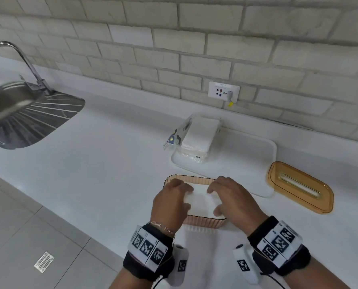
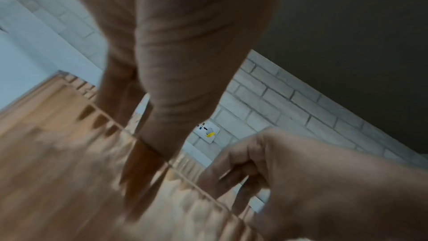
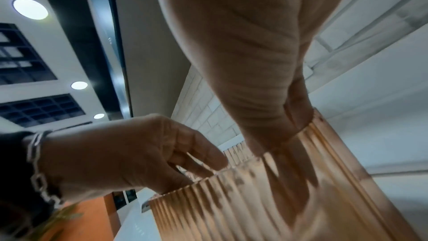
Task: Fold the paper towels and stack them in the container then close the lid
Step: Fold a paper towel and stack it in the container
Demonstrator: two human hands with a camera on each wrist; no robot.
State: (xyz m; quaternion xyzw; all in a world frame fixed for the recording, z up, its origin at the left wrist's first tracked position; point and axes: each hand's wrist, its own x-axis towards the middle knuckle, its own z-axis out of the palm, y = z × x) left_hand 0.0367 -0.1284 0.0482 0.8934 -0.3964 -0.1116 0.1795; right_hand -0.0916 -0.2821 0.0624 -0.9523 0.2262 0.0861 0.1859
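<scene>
White folded paper towel sits in the ribbed amber container, directly under both hands; left hand and right hand fingers curl over its ends, pressing it down. Amber lid lies farther right on the surface, long axis running diagonally, nearer the right hand.

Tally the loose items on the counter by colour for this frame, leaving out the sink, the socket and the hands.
Amber: 2, the ribbed container and its lid.
White: 3, the folded paper towel in the container, the paper towel pack, the tray.
Total: 5.
</scene>
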